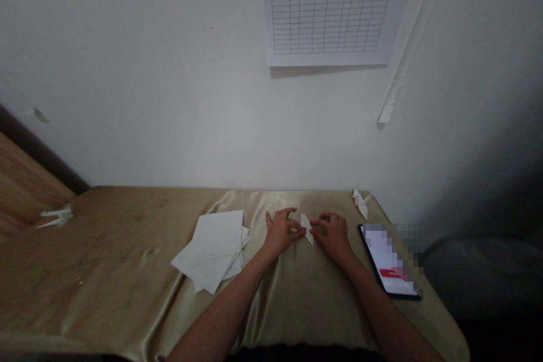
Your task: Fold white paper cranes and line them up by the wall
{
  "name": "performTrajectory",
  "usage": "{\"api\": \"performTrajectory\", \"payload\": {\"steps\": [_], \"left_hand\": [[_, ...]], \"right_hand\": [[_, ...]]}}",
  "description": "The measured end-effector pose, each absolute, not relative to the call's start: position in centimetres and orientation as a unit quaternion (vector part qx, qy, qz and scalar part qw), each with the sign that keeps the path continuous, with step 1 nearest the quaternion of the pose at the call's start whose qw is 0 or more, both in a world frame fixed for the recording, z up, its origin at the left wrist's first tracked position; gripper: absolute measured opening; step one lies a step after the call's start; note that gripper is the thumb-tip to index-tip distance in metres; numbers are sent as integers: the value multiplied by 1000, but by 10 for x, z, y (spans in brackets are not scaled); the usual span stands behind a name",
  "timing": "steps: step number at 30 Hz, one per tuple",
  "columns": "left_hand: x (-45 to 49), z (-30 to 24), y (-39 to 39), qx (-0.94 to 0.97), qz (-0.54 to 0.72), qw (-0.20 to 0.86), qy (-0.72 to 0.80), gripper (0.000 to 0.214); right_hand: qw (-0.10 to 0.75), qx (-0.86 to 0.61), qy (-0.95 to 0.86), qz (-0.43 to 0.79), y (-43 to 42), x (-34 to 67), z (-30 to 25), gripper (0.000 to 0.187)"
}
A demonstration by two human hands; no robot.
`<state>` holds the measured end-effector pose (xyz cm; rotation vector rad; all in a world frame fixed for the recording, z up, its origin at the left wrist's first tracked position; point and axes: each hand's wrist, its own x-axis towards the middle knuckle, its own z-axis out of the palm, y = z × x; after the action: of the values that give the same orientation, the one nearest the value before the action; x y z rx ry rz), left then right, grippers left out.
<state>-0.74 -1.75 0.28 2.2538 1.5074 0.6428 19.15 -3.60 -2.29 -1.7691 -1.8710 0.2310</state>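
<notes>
The left hand point(282, 232) and right hand point(335, 235) pinch a folded paper point(306, 229) between their fingertips, above a gold satin cloth point(127, 260). A paper stack point(210, 251) lies to the left; a phone point(388, 263), its screen pixelated and unreadable, lies right, just below a paper crane point(360, 202). The grid chart point(326, 5) on the white wall point(127, 68) has headings too small to read.

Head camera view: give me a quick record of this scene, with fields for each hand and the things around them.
Left hand: touching the folded white paper
Right hand: touching the same paper's other side
Left of hands: stack of loose white paper
Right of hands: smartphone
Back corner: origami crane
Surface: gold satin cloth
</notes>
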Motion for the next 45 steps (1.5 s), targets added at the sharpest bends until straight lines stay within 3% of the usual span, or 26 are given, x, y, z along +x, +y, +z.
{"api": "performTrajectory", "payload": {"steps": [5, 10, 13, 20, 36, 41, 45], "left_hand": [[-5, -3, -14, 778, 244, 181, 549, 14], [-6, -7, -10, 764, 248, 154, 576, 61], [-7, -8, -8, 766, 227, 149, 582, 73], [-7, -10, -8, 755, 248, 160, 585, 53], [-7, -6, -10, 757, 327, 131, 551, 54], [-9, -13, -5, 751, 356, 97, 547, 27], [-10, -15, -5, 756, 358, 85, 542, 21]], "right_hand": [[274, -657, -696, 90, -36, 188, -23, 21], [263, -658, -700, 86, -37, 187, -20, 23], [257, -655, -705, 86, -38, 186, -18, 27], [254, -651, -708, 102, -38, 187, -16, 28], [353, -622, -691, 97, -34, 191, -14, 9], [341, -627, -700, 17, -40, 193, -9, 7], [320, -614, -721, 22, -43, 190, -9, 9]]}}
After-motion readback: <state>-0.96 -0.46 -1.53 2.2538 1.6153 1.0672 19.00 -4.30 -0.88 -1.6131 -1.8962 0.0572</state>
